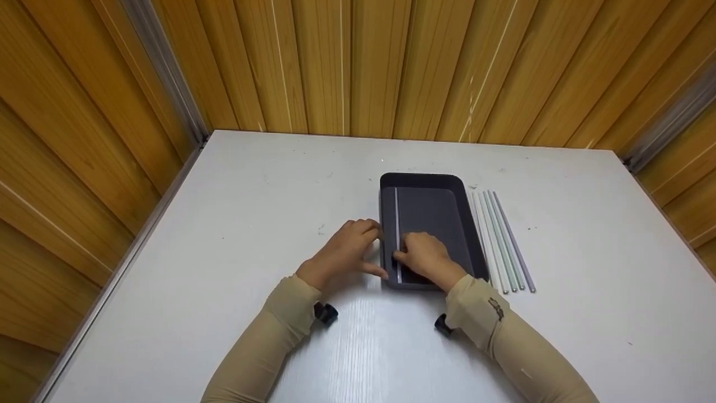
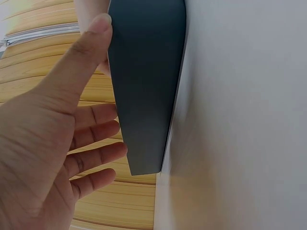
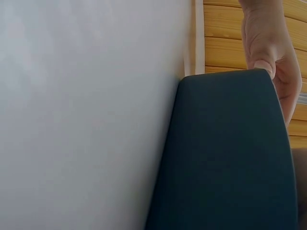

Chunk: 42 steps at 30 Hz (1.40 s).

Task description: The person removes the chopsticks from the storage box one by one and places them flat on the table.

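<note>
A dark rectangular tray [image 1: 433,224] lies on the white table, with a thin pale stick [image 1: 397,215] lengthwise inside, close to its left wall. My right hand [image 1: 426,256] reaches over the near right part of the tray and pinches this stick near its closer end, thumb on the left side. At the tray's left side, my left hand [image 1: 349,249] has its thumb and fingers spread along the wall. In the left wrist view, the left thumb [image 2: 98,28] and fingertips touch the rim. The right wrist view shows mostly the tray's outer wall [image 3: 225,153], which hides the right fingers.
Several thin sticks [image 1: 506,246], white, green and purple, lie side by side on the table [image 1: 582,224] just right of the tray. Wood-patterned panels [image 1: 375,67] rise behind the table's far edge and along its sides.
</note>
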Motion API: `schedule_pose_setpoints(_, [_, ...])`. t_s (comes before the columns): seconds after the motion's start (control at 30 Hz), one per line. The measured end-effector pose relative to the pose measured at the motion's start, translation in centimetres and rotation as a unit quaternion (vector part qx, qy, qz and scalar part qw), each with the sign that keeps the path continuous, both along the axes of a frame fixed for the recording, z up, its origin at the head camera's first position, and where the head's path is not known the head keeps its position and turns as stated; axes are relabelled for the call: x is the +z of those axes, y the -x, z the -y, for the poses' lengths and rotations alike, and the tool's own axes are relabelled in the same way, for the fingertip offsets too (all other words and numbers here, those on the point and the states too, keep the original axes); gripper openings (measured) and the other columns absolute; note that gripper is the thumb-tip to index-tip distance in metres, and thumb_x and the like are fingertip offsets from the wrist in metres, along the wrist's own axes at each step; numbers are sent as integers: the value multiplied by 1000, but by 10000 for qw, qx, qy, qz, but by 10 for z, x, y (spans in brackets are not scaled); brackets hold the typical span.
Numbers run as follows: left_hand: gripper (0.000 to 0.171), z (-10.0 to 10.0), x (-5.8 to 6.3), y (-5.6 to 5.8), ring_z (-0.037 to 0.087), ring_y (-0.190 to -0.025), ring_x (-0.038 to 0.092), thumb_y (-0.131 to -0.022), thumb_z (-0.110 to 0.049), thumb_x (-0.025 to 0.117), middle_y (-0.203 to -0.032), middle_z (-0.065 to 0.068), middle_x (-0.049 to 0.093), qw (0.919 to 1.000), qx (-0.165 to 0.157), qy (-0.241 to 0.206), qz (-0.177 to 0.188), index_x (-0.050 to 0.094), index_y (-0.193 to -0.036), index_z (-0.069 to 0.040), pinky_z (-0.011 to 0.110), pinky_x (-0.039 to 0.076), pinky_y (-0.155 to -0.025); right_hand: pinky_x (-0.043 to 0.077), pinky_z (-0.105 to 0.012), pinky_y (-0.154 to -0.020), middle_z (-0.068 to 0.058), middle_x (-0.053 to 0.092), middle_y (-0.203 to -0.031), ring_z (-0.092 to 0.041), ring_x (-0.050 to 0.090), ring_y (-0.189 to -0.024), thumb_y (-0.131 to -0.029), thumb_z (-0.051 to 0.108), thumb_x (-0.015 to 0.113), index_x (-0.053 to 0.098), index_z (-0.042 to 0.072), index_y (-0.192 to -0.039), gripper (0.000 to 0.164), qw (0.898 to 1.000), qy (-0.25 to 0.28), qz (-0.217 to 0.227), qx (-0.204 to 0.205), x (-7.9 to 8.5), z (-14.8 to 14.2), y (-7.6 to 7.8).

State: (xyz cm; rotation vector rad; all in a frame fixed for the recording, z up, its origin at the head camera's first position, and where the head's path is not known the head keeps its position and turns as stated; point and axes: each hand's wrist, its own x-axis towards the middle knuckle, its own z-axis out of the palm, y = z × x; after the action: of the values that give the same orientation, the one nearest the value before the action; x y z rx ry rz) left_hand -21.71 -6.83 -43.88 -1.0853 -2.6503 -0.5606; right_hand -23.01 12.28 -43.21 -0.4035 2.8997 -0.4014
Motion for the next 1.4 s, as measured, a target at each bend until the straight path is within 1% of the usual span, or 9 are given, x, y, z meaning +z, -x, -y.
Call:
schedule_pose_setpoints(0.13, [69,-2,-1,-1,22,-106,59,-62,-55,79,-115,5,61,10000,19,59,21,64,-109,-6,34,46,-95,34,-28,-54,1,48,-65,-15,45,-60,-87,26,64,53,12,-69,25,9999,-122,-36,-27,-3,0,0])
schedule_pose_setpoints(0.3, [69,-3,-1,0,20,-108,58,-62,-57,78,-116,4,60,9999,72,131,28,64,-109,-8,33,44,-97,34,-29,-54,1,47,-63,-16,45,-60,-87,27,65,48,14,-64,31,9997,-196,-67,-104,-2,0,1])
schedule_pose_setpoints(0.57, [69,-4,-2,2,20,-105,58,-63,-57,78,-113,3,60,9999,63,131,-78,64,-108,-8,33,45,-97,36,-30,-53,-1,50,-62,-16,45,-59,-88,27,63,47,15,-59,35,9994,-294,61,-164,-2,0,2])
schedule_pose_setpoints(0.7, [69,-3,-4,2,21,-104,58,-63,-57,78,-113,4,60,9999,62,147,-48,64,-108,-7,34,45,-96,36,-30,-52,-1,50,-60,-16,45,-57,-87,24,63,46,15,-57,36,9996,-262,52,-134,-4,0,3])
schedule_pose_setpoints(0.83, [68,-3,-5,1,20,-104,58,-63,-57,78,-114,4,60,9998,64,158,42,64,-109,-8,34,45,-96,34,-29,-51,1,47,-58,-16,43,-55,-86,22,64,45,15,-55,37,9997,-210,70,-130,-6,0,2])
schedule_pose_setpoints(0.93, [68,-4,-5,0,20,-104,58,-63,-56,78,-114,3,61,9999,66,151,35,64,-109,-8,34,45,-96,34,-29,-51,1,45,-58,-15,42,-56,-86,22,64,45,15,-56,36,9997,-143,116,-176,-7,-2,2])
schedule_pose_setpoints(1.03, [68,-4,-6,0,20,-103,59,-63,-56,78,-113,3,61,9999,35,122,-52,64,-108,-7,34,45,-96,34,-28,-51,1,45,-59,-15,43,-56,-86,23,64,46,14,-57,35,9997,-71,112,-212,-7,-4,2])
schedule_pose_setpoints(1.23, [68,-2,-4,1,19,-102,59,-62,-56,79,-112,3,61,9999,10,30,-167,64,-107,-8,33,46,-95,33,-26,-50,3,44,-57,-14,43,-54,-86,23,65,46,15,-56,36,9996,86,11,-266,-2,-6,2])
schedule_pose_setpoints(1.4, [69,1,-3,1,19,-102,58,-61,-56,79,-113,3,61,10000,31,-15,-78,65,-107,-7,33,46,-95,33,-26,-50,2,46,-58,-14,45,-54,-87,23,65,49,13,-58,34,9995,161,-21,-257,2,-9,1])
